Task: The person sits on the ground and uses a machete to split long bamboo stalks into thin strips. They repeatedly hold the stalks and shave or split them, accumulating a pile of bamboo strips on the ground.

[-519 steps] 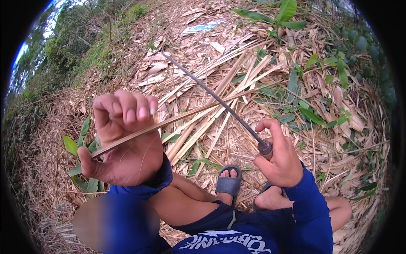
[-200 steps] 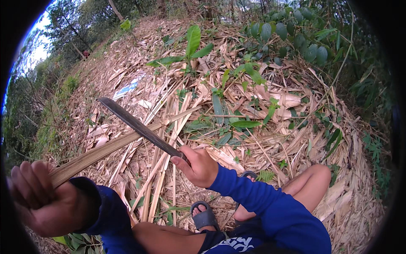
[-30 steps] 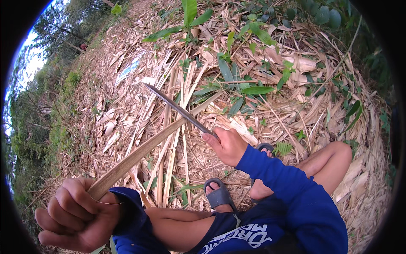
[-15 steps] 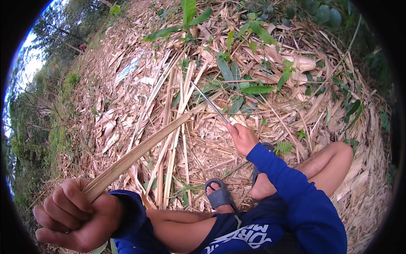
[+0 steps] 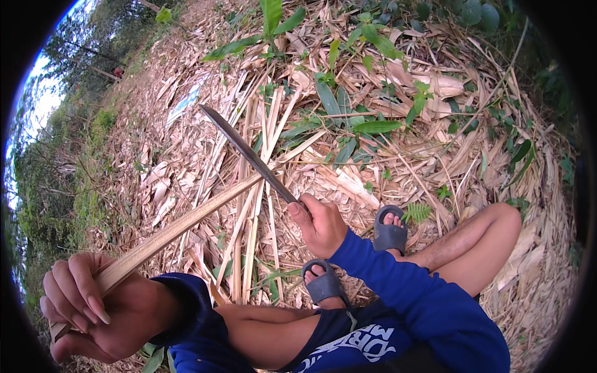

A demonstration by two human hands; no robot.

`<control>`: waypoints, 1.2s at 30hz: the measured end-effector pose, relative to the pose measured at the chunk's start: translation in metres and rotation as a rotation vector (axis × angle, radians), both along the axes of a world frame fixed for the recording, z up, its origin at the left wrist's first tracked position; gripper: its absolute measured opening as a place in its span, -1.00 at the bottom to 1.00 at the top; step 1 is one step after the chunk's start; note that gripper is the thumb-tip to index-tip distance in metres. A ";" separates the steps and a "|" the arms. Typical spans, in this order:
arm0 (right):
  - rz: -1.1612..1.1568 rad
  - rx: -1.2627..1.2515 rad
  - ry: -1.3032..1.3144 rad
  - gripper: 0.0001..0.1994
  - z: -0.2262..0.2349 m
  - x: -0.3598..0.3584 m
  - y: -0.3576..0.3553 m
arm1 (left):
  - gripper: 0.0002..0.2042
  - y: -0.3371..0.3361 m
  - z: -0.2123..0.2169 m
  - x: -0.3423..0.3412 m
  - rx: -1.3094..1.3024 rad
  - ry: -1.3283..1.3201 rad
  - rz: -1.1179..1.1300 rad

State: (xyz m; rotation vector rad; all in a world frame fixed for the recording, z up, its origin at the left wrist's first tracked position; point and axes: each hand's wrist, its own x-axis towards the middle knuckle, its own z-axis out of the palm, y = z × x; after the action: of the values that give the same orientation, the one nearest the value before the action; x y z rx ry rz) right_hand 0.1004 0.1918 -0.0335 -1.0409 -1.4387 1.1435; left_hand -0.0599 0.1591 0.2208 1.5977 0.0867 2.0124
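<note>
One flat tan strip [image 5: 180,227] runs through the left grip [image 5: 93,304], which is curled round it; its near end pokes out at left, the rest slants far and right above dry litter [image 5: 165,155]. The right grip [image 5: 320,227] is closed on a knife [image 5: 249,155]. Compared with half a second ago, I see the knife swung left, crossing the strip closer to the left grip.

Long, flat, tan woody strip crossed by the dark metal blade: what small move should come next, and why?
Probably tighten the grip of the left hand on the long, flat, tan woody strip: the fingers there look loosely curled, while the dark metal blade in the right hand crosses the strip farther out.
</note>
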 end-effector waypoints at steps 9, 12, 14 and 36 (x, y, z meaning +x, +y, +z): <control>0.303 0.265 0.034 -0.63 0.085 0.030 -0.033 | -0.65 -0.008 -0.003 0.005 0.148 0.024 0.047; 0.241 0.040 -0.100 -0.61 0.041 0.040 -0.003 | -0.66 -0.005 -0.010 0.007 0.116 0.050 0.052; 0.212 -0.068 -0.168 -0.60 0.017 0.041 0.010 | -0.66 -0.011 -0.010 0.008 0.067 0.058 0.015; 0.301 0.275 0.021 -0.60 0.037 0.033 -0.010 | -0.60 0.004 -0.010 -0.007 0.102 0.008 0.036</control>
State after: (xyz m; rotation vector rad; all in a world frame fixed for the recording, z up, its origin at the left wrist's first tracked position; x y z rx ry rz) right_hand 0.1334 0.1816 0.0032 -0.6337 -1.7198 1.1209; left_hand -0.0671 0.1626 0.2105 1.6783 0.0166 2.0671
